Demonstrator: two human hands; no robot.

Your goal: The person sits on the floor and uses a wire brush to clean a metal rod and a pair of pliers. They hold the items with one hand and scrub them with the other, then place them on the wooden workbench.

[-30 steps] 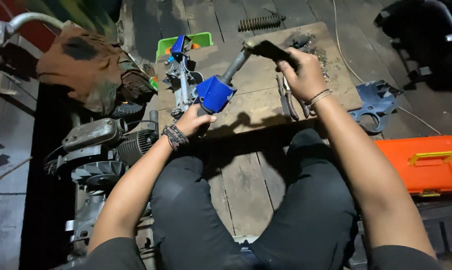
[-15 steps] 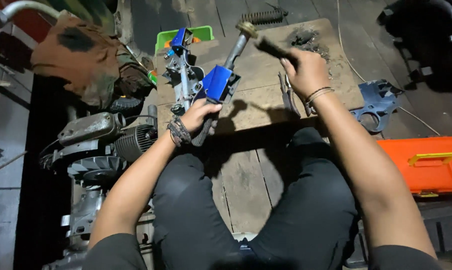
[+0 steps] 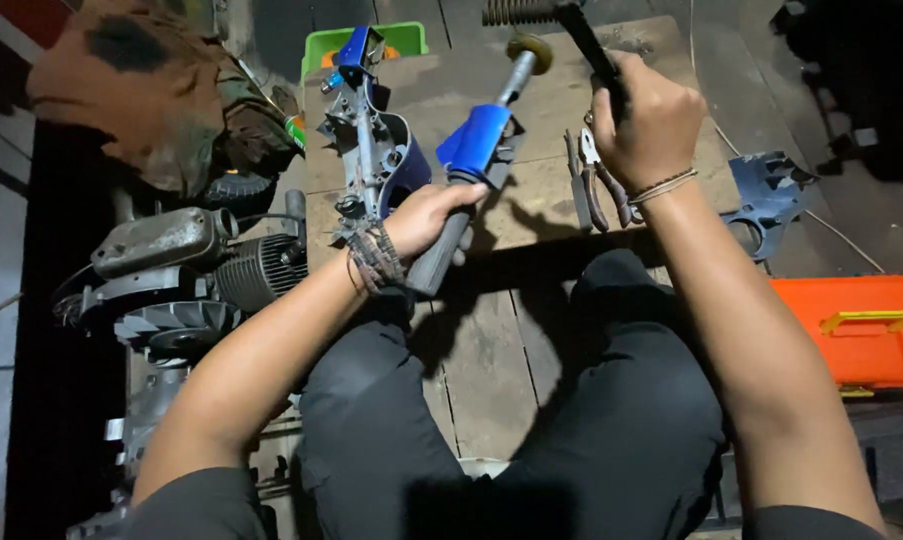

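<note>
A wooden surface (image 3: pixel 542 200) made of worn boards stretches in front of the seated person, whose dark-trousered legs fill the lower middle of the view. To the left, on the floor, sits a small engine (image 3: pixel 172 275) with cooling fins and a grey metal cover, and behind it lies a heap of brown cloth (image 3: pixel 142 90). At the right edge an orange toolbox (image 3: pixel 862 325) with a yellow handle rests beside the person's leg, with a flat blue metal plate (image 3: pixel 767 195) just beyond it. On the surface's left part lies a grey and blue machine frame (image 3: pixel 372 140), its far end reaching a green tray (image 3: pixel 317 50). The left hand (image 3: pixel 427 220) is clenched around the grey grip of a long tool with a blue collar (image 3: pixel 477 145), held tilted over the surface, its round metal tip pointing away from the person. The right hand (image 3: pixel 647 125) is clenched around the dark handle of a hammer (image 3: pixel 587 45), raised above the surface near that tip. A pair of pliers (image 3: pixel 592 180) lies on the boards just beside the right wrist.
</note>
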